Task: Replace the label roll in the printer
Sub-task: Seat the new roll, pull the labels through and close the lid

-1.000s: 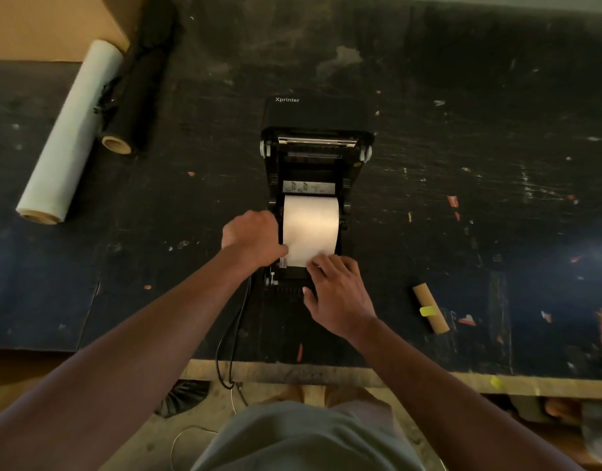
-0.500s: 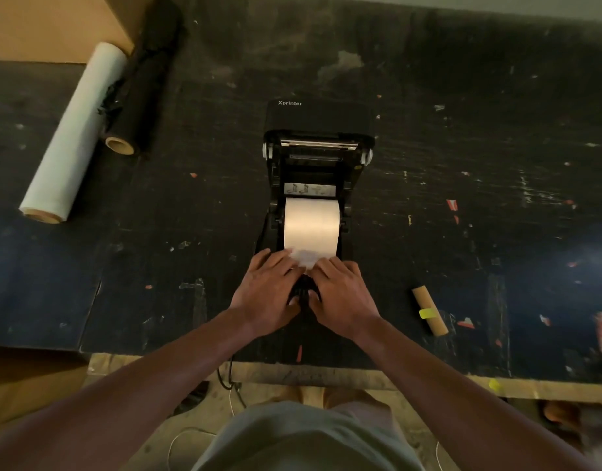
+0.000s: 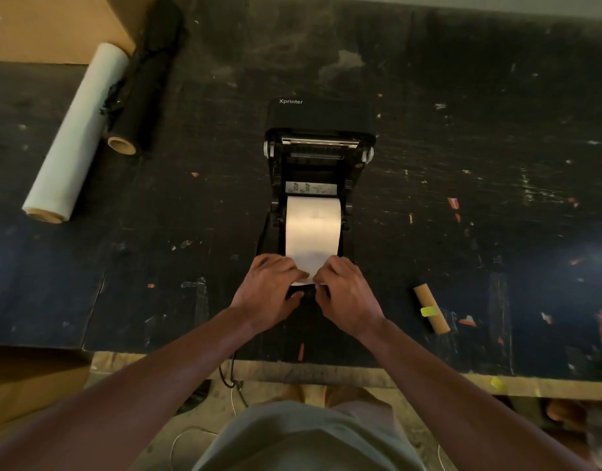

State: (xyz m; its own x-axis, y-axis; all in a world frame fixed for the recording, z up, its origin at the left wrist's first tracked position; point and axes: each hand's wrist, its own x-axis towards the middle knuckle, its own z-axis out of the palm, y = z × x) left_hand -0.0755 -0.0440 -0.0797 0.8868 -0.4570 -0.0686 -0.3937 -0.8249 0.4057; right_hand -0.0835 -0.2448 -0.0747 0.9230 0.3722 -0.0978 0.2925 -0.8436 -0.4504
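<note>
1. The printer (image 3: 320,137) stands in the middle of the dark table (image 3: 462,96), with its lid tilted open toward the far side; the word "Xprinter" is on the lid.
2. The label roll (image 3: 312,229) sits inside the open bay, between the two side holders, and its loose white end hangs down toward the near edge of the printer.
3. The left hand (image 3: 270,294) and the right hand (image 3: 347,294) are side by side at the front of the printer – each one pinches a corner of the loose paper end, fingers on top of it and curled.
4. The two hands are almost touching each other over the paper; the thumbs are partly hidden, so how they grip below is not clear.
5. An empty core (image 3: 431,312) with a yellow sticker lies on the table to the right, well apart from the printer.
6. At the far left lie a white roll (image 3: 75,137) and a black roll (image 3: 143,79), touching along their length, near a cardboard box (image 3: 55,25).
7. A cable (image 3: 230,373) hangs down over the near edge of the table.
</note>
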